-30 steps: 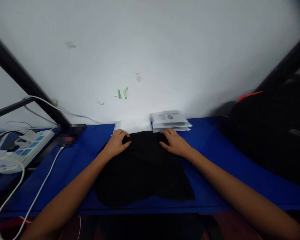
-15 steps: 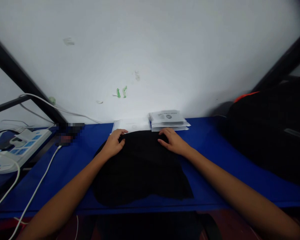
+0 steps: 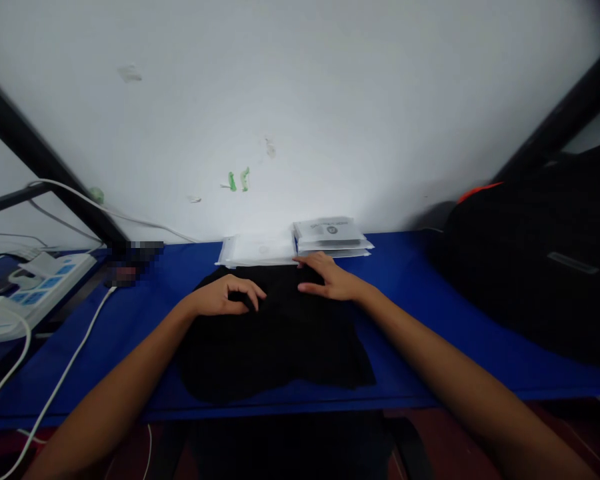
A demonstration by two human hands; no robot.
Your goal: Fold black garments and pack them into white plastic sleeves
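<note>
A piece of black cloth lies spread on the blue tabletop in front of me. On the left part of the cloth rests my left hand, its fingers bent and apart over the fabric. My right hand is at the cloth's far right part, with the fingers stretched out and the thumb apart. Neither hand visibly grips the fabric. The cloth is so dark that its folds and exact kind are hard to make out.
Behind the cloth, white plastic packets lie by the wall, beside a small stack of printed packets. A large black bag stands at the right. At the left are a white power strip and a white cable.
My left hand has moved from the cloth's far edge nearer to me and rightward onto the fabric. My right hand has shifted slightly left, its fingers straighter. The view has shifted a little.
</note>
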